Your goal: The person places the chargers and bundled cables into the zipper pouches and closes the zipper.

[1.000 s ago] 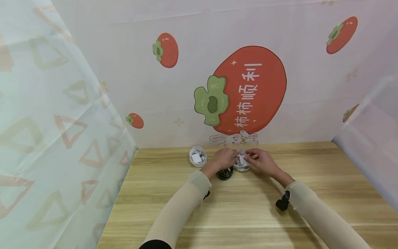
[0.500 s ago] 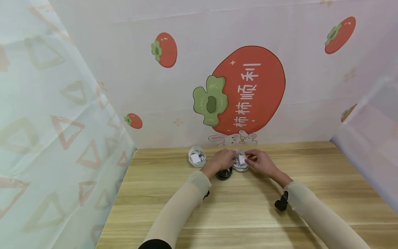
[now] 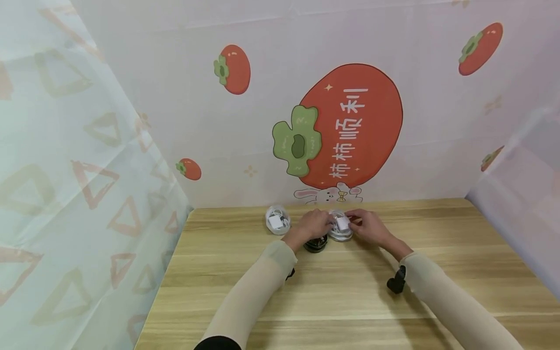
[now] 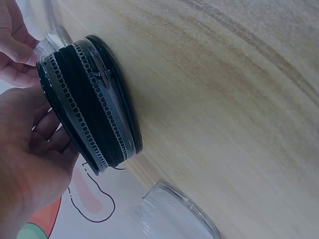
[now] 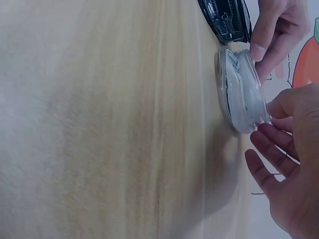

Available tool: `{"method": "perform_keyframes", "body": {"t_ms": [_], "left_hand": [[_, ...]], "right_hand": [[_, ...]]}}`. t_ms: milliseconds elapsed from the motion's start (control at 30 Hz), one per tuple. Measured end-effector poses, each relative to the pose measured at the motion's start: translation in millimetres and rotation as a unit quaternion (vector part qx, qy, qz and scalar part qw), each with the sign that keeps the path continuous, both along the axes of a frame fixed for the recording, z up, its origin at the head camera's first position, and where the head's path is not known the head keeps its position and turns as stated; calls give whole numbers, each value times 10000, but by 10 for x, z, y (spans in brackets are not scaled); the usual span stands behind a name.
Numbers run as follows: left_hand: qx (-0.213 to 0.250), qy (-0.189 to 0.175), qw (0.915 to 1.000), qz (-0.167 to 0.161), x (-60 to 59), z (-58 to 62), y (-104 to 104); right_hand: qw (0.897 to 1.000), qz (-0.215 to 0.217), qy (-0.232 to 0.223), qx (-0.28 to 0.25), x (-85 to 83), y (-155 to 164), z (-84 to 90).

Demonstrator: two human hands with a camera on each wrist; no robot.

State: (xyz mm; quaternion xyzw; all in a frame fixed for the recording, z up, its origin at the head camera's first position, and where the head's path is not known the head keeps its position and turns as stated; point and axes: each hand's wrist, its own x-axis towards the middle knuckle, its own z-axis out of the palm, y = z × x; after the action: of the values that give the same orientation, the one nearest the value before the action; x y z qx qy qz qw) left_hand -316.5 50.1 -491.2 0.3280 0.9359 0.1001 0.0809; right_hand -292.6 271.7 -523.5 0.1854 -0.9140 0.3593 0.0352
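Note:
A clear round case with a white plug and cable inside sits on the wooden table near its far edge. My left hand holds the case's left side, thumb on its wall. My right hand pinches its top right edge with thumb and forefinger, the other fingers loosely spread. A black round zip case stands just in front of my left hand; in the left wrist view the black case lies against my palm.
A second clear case with a white plug lies to the left, also showing as the clear case in the left wrist view. Patterned cloth walls close in the table at the back, left and right. Wrist cameras hang under both sleeves.
Both hands stay on the clear case. The right hand has crept slightly leftwards onto it, and the white plug inside has tilted a little.

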Motion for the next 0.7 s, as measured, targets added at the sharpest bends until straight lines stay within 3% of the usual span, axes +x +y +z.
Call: {"method": "perform_keyframes", "body": {"t_ms": [700], "left_hand": [[-105, 458, 9965, -697, 73, -25, 38]], "right_hand": [[9982, 482, -1, 345, -215, 89, 82]]}}
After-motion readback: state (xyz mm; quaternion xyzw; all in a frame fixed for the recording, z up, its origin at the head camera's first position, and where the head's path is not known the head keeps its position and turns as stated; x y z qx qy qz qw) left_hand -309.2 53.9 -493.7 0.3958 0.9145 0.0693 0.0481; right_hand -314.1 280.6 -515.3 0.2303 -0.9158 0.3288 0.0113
